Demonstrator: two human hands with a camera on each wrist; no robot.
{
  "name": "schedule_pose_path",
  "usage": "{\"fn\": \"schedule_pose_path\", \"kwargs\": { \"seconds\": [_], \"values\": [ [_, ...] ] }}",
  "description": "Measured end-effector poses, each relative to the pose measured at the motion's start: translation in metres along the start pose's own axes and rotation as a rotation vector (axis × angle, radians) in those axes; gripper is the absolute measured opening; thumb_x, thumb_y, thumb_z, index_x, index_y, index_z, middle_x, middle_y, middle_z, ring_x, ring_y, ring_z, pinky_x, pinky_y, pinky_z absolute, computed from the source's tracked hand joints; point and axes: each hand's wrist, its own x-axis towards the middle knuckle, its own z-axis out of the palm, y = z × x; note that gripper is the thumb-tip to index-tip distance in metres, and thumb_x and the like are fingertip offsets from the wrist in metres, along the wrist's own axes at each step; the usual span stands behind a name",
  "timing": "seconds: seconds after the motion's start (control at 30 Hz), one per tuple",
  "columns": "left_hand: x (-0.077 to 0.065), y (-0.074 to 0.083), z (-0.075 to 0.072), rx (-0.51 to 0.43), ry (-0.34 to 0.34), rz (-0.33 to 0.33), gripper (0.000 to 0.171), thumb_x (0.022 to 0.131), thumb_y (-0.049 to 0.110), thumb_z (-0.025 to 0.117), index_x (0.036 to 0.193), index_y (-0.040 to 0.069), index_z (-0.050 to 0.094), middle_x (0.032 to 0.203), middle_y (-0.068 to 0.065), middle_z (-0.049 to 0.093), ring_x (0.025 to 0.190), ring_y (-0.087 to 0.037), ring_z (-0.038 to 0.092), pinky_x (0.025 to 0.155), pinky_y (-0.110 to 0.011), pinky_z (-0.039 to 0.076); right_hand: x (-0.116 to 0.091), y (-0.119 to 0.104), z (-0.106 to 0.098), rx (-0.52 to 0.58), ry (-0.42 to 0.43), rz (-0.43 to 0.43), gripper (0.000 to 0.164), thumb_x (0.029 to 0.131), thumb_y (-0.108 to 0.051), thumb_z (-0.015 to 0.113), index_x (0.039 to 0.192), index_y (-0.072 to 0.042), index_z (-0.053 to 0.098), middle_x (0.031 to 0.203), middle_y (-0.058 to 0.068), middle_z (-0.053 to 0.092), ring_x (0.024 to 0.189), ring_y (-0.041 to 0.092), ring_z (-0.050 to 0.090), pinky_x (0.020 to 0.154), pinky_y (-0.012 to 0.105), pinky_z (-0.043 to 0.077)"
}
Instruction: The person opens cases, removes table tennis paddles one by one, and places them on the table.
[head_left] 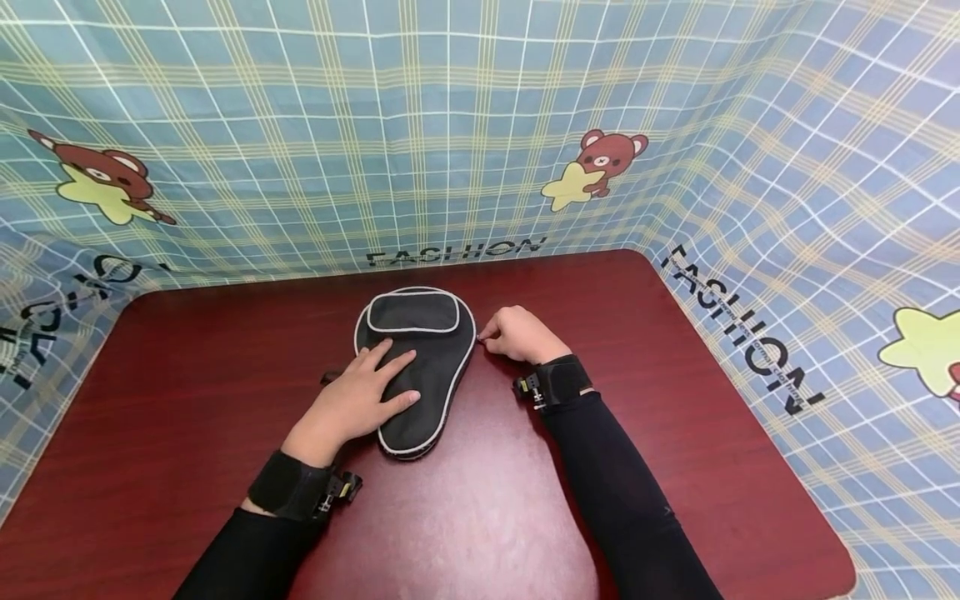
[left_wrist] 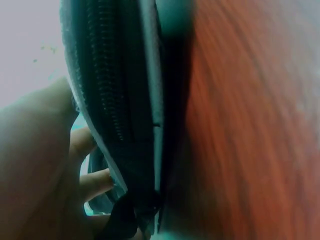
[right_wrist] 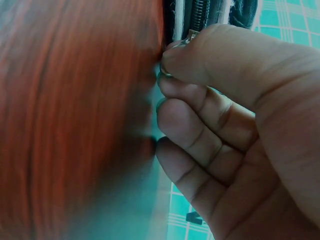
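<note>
A black table tennis paddle case (head_left: pixel 431 358) with pale piping lies flat, its wide end toward the back and a small pocket (head_left: pixel 414 312) on top. My left hand (head_left: pixel 356 400) rests on the case's left side with fingers spread. Along the case's edge runs a zipper (left_wrist: pixel 104 65), its teeth closed in the left wrist view. At the right edge, my right hand (head_left: pixel 522 335) pinches the zipper pull between thumb and index finger. Part of the metal slider (right_wrist: pixel 191 35) shows above the thumb; the fingers hide the rest of the pull.
The case lies on a dark red wooden table (head_left: pixel 615 333) with rounded corners. Blue checked cloth (head_left: pixel 465 150) with bears and lettering hangs behind and beside the table. A short black strap (head_left: pixel 328 377) sticks out left of the case.
</note>
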Motion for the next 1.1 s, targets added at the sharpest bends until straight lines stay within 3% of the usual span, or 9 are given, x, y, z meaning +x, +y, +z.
{"fn": "schedule_pose_path", "kwargs": {
  "seconds": [0.5, 0.93, 1.1],
  "values": [
    [-0.004, 0.018, 0.001, 0.052, -0.036, -0.112, 0.070, 0.105, 0.058, 0.047, 0.164, 0.025, 0.030, 0.171, -0.023, 0.017, 0.150, -0.059, 0.025, 0.093, -0.076, 0.047, 0.000, -0.005, 0.003, -0.011, -0.010, -0.008, 0.021, 0.092, -0.012, 0.072, 0.108, -0.018, 0.084, 0.107, -0.002, 0.079, 0.100, 0.014, 0.068, 0.086, 0.031, 0.053],
    [-0.003, 0.025, 0.008, 0.097, 0.023, -0.154, 0.071, 0.104, 0.061, 0.046, 0.163, 0.024, 0.034, 0.169, -0.023, 0.024, 0.146, -0.060, 0.033, 0.089, -0.075, 0.049, -0.001, -0.007, 0.005, -0.003, -0.013, -0.035, 0.019, 0.092, -0.012, 0.073, 0.106, -0.017, 0.084, 0.106, -0.002, 0.080, 0.096, 0.012, 0.068, 0.084, 0.030, 0.053],
    [-0.004, 0.029, 0.008, 0.122, 0.035, -0.172, 0.072, 0.103, 0.062, 0.047, 0.162, 0.023, 0.036, 0.167, -0.025, 0.027, 0.142, -0.061, 0.038, 0.086, -0.073, 0.051, -0.001, -0.010, 0.006, 0.002, -0.014, -0.053, 0.018, 0.091, -0.013, 0.074, 0.106, -0.018, 0.084, 0.104, -0.004, 0.080, 0.088, 0.011, 0.065, 0.079, 0.027, 0.050]
  ]
}}
